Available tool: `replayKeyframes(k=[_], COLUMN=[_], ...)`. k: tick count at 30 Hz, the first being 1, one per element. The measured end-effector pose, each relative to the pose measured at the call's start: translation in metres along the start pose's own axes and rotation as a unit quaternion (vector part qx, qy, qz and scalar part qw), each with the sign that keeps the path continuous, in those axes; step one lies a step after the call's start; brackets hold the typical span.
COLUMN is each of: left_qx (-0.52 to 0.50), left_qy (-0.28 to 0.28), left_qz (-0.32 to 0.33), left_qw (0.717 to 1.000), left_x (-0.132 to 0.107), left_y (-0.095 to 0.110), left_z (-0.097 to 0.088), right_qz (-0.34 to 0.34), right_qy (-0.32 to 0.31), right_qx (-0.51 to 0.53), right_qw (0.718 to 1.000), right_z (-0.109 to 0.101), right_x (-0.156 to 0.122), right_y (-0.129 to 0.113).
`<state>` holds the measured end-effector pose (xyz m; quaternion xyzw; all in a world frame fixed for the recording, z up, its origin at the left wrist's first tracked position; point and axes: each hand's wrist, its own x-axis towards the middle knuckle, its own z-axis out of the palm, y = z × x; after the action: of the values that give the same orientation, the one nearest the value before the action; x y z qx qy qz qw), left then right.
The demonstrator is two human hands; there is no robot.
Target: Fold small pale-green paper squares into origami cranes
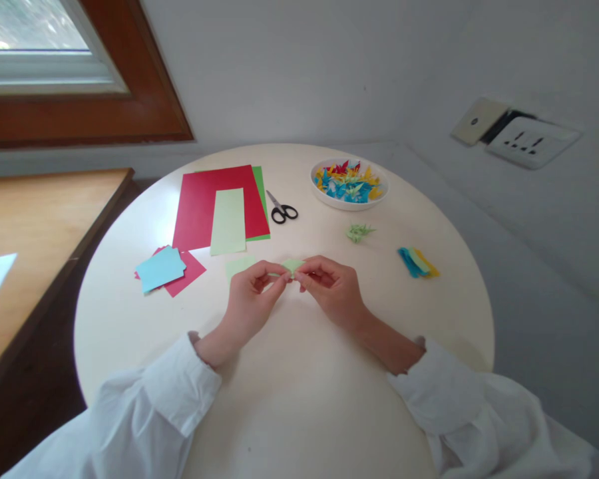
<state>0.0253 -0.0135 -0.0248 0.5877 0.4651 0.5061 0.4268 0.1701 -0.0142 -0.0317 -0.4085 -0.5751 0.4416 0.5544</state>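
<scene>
Between both hands, over the middle of the round table, is a small piece of pale green paper [293, 265]. My left hand [252, 296] pinches its left side between thumb and forefinger. On the other side my right hand [332, 289] grips it the same way, its fingertips almost touching the left ones. The fingers hide much of the paper, so its folds are hard to make out. Just behind my left hand a flat pale green sheet [238, 266] lies on the table, partly covered by that hand.
Around the round table [289, 399] lie red paper [197, 206], a pale green strip [228, 223], black-handled scissors [283, 213] and blue cut squares [162, 268]. A white bowl [347, 204] holds several folded paper cranes. Green folded pieces [359, 232] and coloured folded strips [418, 263] lie at right.
</scene>
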Motion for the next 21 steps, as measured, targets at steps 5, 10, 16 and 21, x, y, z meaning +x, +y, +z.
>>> replayKeyframes(k=[5,10,16,21], left_qx=[-0.001,-0.009,-0.014,-0.008], left_qy=[0.004,0.007,0.01,0.01], left_qz=[0.0,-0.003,-0.012,-0.019], left_qw=[1.0,1.0,1.0,1.0], left_x=[-0.0003,-0.0005,-0.0009,-0.0008], left_y=[-0.0005,0.0021,0.0032,0.0015], left_z=[0.0005,0.0018,0.0026,0.0026], right_qz=[0.011,0.014,0.026,0.036], right_qy=[0.009,0.017,0.03,0.038], right_qx=[0.013,0.02,0.023,0.015], right_qw=[1.0,1.0,0.999,0.999], right_z=[0.0007,0.0022,0.0037,0.0042], right_x=[-0.001,-0.0014,-0.0021,-0.0022], right_y=[0.0013,0.001,0.0004,0.001])
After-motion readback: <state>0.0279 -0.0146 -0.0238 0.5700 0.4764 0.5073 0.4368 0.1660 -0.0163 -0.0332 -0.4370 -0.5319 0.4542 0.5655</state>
